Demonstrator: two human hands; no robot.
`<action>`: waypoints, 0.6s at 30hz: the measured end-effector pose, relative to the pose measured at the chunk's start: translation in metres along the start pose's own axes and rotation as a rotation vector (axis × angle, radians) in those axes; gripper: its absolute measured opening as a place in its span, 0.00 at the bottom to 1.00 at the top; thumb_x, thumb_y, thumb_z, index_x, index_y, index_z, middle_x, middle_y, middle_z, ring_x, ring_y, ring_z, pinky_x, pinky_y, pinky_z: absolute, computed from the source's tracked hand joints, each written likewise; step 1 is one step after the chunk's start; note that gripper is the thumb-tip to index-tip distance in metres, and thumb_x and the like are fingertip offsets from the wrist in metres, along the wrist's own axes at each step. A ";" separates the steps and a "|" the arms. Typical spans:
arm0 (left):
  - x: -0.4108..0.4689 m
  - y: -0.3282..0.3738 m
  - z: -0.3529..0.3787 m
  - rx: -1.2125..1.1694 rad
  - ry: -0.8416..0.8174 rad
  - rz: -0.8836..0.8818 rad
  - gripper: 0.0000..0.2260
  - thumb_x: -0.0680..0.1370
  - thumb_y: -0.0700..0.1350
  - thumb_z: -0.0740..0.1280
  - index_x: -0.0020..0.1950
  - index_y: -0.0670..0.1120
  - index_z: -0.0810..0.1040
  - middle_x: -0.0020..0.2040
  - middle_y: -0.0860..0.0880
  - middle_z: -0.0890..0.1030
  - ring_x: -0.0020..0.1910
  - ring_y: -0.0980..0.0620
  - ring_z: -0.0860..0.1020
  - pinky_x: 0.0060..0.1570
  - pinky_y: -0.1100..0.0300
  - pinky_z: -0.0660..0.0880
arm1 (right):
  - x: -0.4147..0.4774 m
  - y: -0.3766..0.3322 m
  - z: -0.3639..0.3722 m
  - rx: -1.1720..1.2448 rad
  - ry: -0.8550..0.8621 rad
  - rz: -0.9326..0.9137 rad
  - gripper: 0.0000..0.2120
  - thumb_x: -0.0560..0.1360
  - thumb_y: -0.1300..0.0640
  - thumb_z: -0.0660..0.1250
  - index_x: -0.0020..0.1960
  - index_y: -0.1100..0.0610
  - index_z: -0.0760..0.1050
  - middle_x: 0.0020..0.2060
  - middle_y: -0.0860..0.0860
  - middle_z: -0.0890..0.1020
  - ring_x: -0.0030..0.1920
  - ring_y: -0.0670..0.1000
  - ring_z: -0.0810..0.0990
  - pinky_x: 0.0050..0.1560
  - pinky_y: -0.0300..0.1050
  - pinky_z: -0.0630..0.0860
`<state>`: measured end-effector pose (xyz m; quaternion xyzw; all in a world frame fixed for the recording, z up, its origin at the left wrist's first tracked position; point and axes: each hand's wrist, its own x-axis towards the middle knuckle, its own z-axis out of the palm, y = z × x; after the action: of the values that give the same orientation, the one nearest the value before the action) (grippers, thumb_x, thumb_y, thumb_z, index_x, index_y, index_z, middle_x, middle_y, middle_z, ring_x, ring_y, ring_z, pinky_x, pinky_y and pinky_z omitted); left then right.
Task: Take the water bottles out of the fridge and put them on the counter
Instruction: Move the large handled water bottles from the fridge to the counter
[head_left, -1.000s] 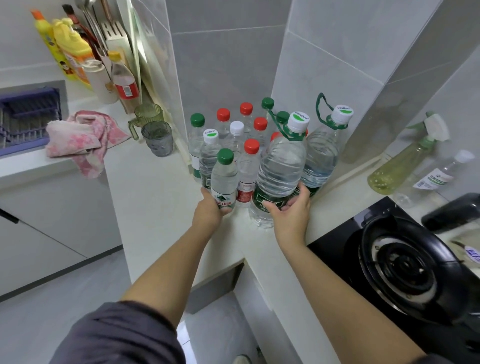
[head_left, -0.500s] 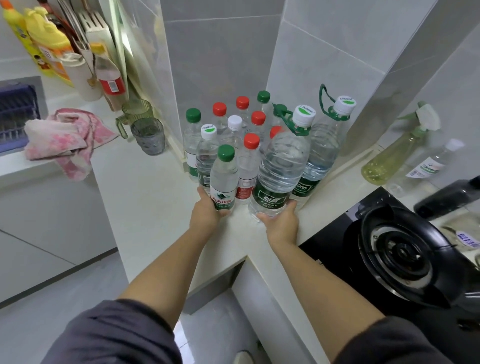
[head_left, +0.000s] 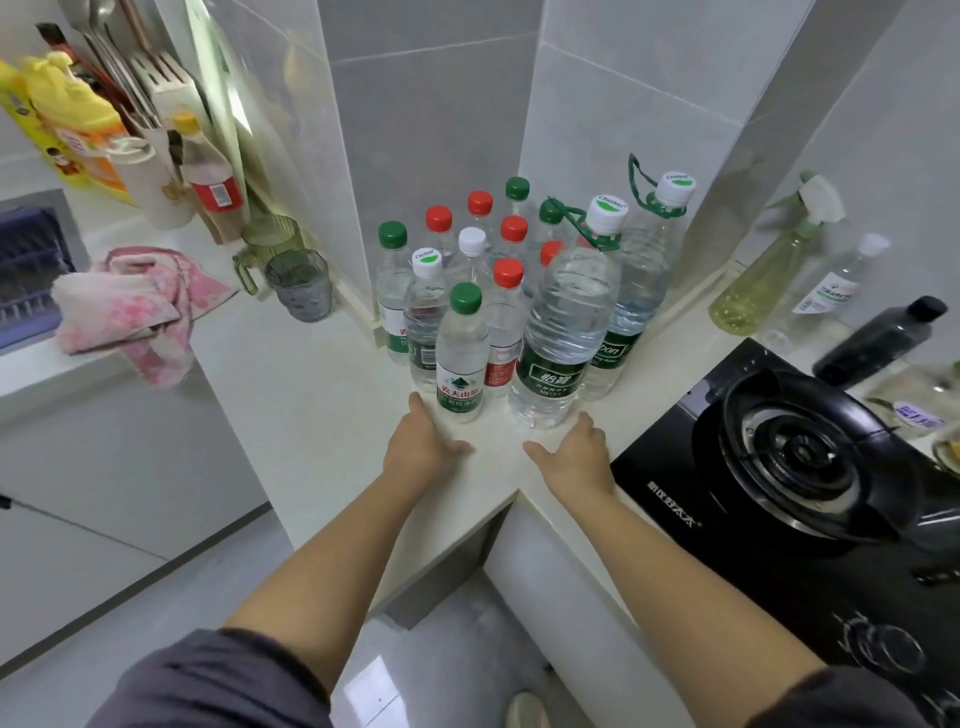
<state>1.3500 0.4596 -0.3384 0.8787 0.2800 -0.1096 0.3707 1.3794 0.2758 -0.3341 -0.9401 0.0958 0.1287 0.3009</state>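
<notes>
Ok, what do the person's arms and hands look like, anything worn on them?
Dark grey fabric, the left sleeve and the right sleeve, ends around the elbows; below that nothing is worn. The left hand and right hand are bare: no gloves, watch or rings show.

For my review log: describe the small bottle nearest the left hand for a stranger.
Left of the black stove, bottles crowd the white counter's corner. The small bottle stands frontmost; its cap is green, while those beside it are white and red.
</notes>
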 end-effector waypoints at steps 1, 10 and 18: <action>-0.009 -0.003 -0.003 0.051 0.006 0.016 0.43 0.69 0.54 0.77 0.74 0.41 0.55 0.66 0.41 0.72 0.64 0.40 0.73 0.54 0.50 0.71 | -0.006 0.000 -0.002 -0.046 -0.014 -0.022 0.42 0.73 0.44 0.72 0.76 0.59 0.55 0.69 0.60 0.67 0.69 0.61 0.67 0.63 0.55 0.70; -0.114 -0.030 -0.014 0.468 0.207 0.237 0.40 0.75 0.62 0.67 0.78 0.46 0.52 0.77 0.44 0.58 0.75 0.41 0.56 0.69 0.49 0.63 | -0.065 0.020 -0.023 -0.325 -0.052 -0.405 0.39 0.77 0.37 0.62 0.79 0.51 0.49 0.79 0.54 0.50 0.79 0.57 0.46 0.75 0.60 0.51; -0.222 -0.035 0.028 0.536 0.235 0.148 0.40 0.78 0.65 0.58 0.80 0.48 0.42 0.80 0.45 0.43 0.78 0.41 0.41 0.74 0.43 0.48 | -0.104 0.052 -0.053 -0.515 -0.097 -0.724 0.37 0.79 0.36 0.55 0.80 0.49 0.43 0.80 0.54 0.42 0.79 0.57 0.39 0.75 0.65 0.45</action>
<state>1.1486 0.3684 -0.2904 0.9699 0.2174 -0.0497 0.0978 1.2775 0.2137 -0.2893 -0.9502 -0.2888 0.0789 0.0870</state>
